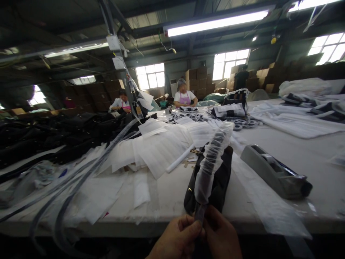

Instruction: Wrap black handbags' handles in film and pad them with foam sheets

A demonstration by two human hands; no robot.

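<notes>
My left hand [179, 235] and my right hand [221, 233] meet at the table's front edge, fingers closed round the near end of a dark strap. A crinkled, see-through white sleeve [205, 183] covers much of the strap, bunched in folds toward its far end. Under the strap lies a black bag [225, 180] with gold-coloured metal fittings. The bag rests on the white table [167, 194]. Exactly how each finger grips the strap is partly hidden.
A grey tape dispenser [275, 171] stands to the right, beside a long clear plastic strip [264, 194]. White foam sheets [161, 147] pile up left of the bag. Long wrapped straps [72, 190] hang over the front edge. Two people sit working across the table.
</notes>
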